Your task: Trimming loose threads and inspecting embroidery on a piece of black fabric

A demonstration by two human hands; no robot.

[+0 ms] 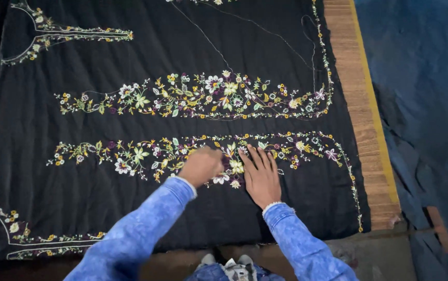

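Note:
A black cloth [78, 171] with bands of floral embroidery lies spread over a wooden table. My left hand [200, 165] rests on the lower flower band [130, 153], fingers curled under and slightly blurred; nothing shows in it. Beside it, my right hand [260, 174] lies flat on the cloth, palm down, fingers apart and pointing away from me, their tips on the same band. A second flower band [203, 96] runs parallel farther up. Both arms wear blue denim sleeves.
Embroidered neckline outlines sit at the cloth's top left [52, 34] and bottom left [21, 234]. Loose pale threads [208, 39] trail across the upper cloth. The table's bare wooden edge [362, 104] runs along the right, with a blue floor [427, 104] beyond.

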